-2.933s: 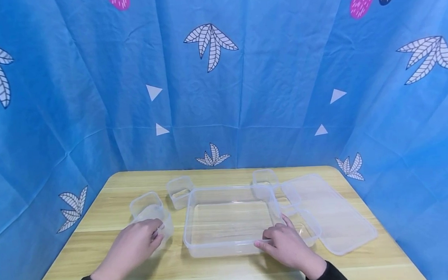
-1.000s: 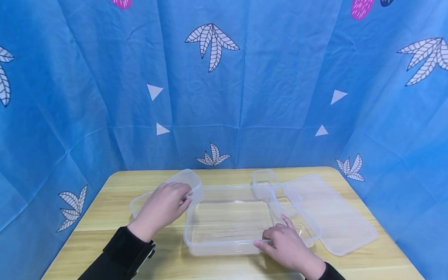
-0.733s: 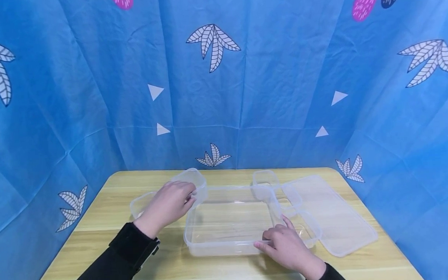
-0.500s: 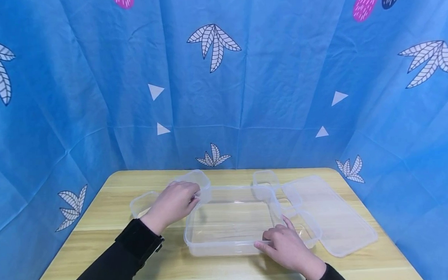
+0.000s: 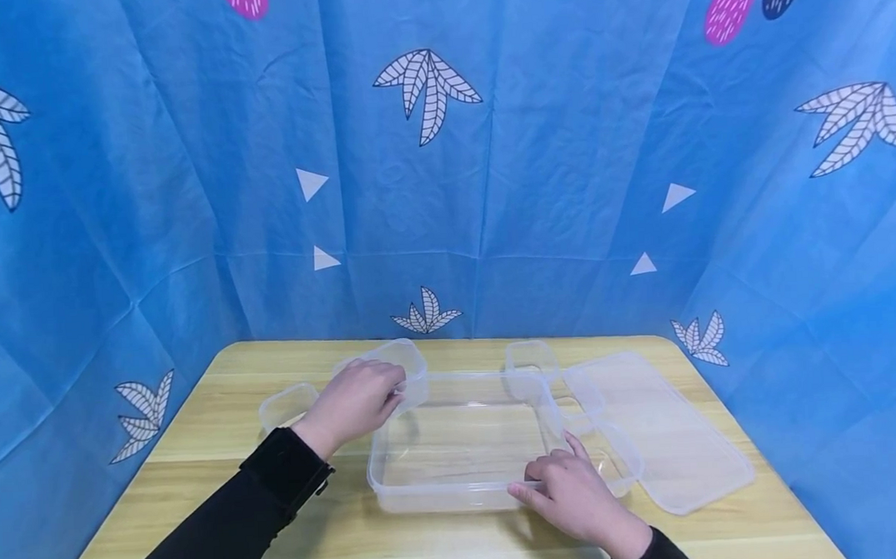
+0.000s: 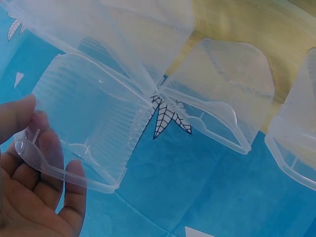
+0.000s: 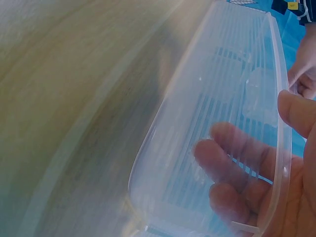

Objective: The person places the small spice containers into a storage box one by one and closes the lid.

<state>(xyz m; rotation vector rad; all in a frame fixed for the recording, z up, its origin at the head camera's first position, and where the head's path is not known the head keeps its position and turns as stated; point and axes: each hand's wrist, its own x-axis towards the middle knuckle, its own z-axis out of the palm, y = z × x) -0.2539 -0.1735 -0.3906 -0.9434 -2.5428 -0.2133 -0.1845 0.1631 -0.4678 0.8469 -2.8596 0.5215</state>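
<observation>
My left hand (image 5: 356, 404) pinches the rim of a small clear plastic container (image 5: 413, 373) by the back left corner of a large clear plastic box (image 5: 442, 498). In the left wrist view, thumb and fingers of the left hand (image 6: 37, 182) lie on either side of the held container's (image 6: 94, 106) wall. My right hand (image 5: 573, 491) grips the box's front right rim. The right wrist view shows this right hand's (image 7: 291, 173) thumb outside the clear wall (image 7: 197, 113) and its fingers seen through it. Whether the held container touches the box cannot be told.
Another small container (image 5: 286, 403) stands at the left, partly behind the left arm. More small containers stand along the box's right side, one at the back (image 5: 530, 358) and one at the front (image 5: 624, 455). A flat translucent lid (image 5: 673, 436) lies right of them.
My left hand has carried the small container from the left, back and rightward to the large box's back left corner, lately only drifting slightly right. The right hand has stayed on the box rim.
</observation>
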